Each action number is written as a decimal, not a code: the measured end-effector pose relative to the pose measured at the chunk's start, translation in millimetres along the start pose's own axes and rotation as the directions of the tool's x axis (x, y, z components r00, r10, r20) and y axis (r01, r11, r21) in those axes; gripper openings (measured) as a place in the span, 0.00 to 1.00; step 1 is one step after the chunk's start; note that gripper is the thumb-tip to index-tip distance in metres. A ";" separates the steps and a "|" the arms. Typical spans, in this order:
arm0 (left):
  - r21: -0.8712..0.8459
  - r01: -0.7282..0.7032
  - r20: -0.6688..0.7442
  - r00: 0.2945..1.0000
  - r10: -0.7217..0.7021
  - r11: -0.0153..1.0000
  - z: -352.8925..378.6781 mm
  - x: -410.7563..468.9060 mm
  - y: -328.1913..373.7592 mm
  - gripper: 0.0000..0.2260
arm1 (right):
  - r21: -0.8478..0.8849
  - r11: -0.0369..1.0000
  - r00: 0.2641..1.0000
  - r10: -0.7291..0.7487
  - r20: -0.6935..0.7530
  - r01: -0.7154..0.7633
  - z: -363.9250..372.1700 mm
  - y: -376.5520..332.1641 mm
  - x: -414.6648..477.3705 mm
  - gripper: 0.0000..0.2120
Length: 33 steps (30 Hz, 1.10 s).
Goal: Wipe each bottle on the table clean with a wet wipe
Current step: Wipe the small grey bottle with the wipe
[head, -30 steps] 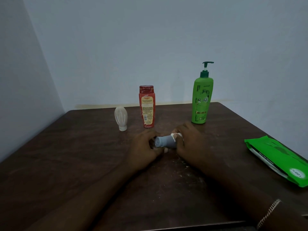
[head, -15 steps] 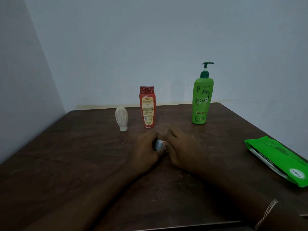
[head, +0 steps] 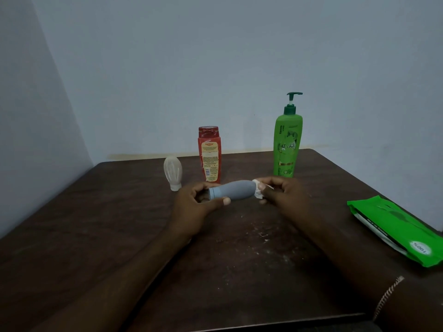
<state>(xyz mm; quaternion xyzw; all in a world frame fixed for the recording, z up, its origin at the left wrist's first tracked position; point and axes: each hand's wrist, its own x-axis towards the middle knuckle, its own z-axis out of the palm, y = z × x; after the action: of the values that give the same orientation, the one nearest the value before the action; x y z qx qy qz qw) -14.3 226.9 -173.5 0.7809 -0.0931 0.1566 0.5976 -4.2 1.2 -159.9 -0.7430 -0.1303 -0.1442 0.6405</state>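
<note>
Grey bottle [head: 231,190] lies gripped by left hand [head: 196,207]; right hand [head: 279,194] pinches wet wipe [head: 258,190]; three bottles stand near the table's [head: 96,224] far edge.

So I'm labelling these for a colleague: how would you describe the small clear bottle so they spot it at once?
Start at the dark wooden table and look along its far edge by the wall. Leftmost in that row, left of the red bottle, is the small clear bottle. It alone is colourless, unlabelled and standing upside down on its cap.
</note>
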 end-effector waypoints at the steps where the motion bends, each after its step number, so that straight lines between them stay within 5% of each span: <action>1: -0.043 0.020 -0.006 1.000 -0.020 0.999 -0.1 0.2 -0.3 0.18 | 0.078 0.997 1.000 0.020 0.002 -0.020 1.8 1.0 0.4 0.07; 10: -0.329 0.110 0.060 0.994 -0.095 0.938 4.6 1.0 -0.1 0.15 | 0.437 0.883 0.985 0.164 0.058 -0.173 16.7 7.3 -1.3 0.07; 20: -0.410 0.086 0.106 0.993 -0.046 0.908 8.2 -1.2 -2.2 0.15 | 0.257 0.860 0.866 0.334 0.373 -0.442 45.9 -3.9 -5.0 0.07; 24: -0.415 0.052 -0.007 0.998 -0.060 0.908 0.9 4.1 -3.1 0.18 | 0.017 0.911 0.873 0.389 0.294 -0.412 34.7 -6.1 22.3 0.07; 28: -0.328 0.060 -0.057 0.995 -0.083 0.943 -4.1 11.8 -5.1 0.12 | 0.152 0.943 0.955 0.297 0.019 -0.297 17.9 6.9 34.8 0.06; 33: -0.277 0.045 -0.055 0.997 -0.063 0.960 -3.1 12.7 -0.7 0.12 | 0.151 0.986 0.997 0.071 0.032 -0.075 25.3 11.6 24.7 0.07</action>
<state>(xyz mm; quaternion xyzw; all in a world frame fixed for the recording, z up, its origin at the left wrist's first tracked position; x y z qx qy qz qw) -2.7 230.6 -168.9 0.6871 -0.0736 0.1504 0.7070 24.3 24.8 -164.5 -0.6982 -0.1219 -0.1005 0.6983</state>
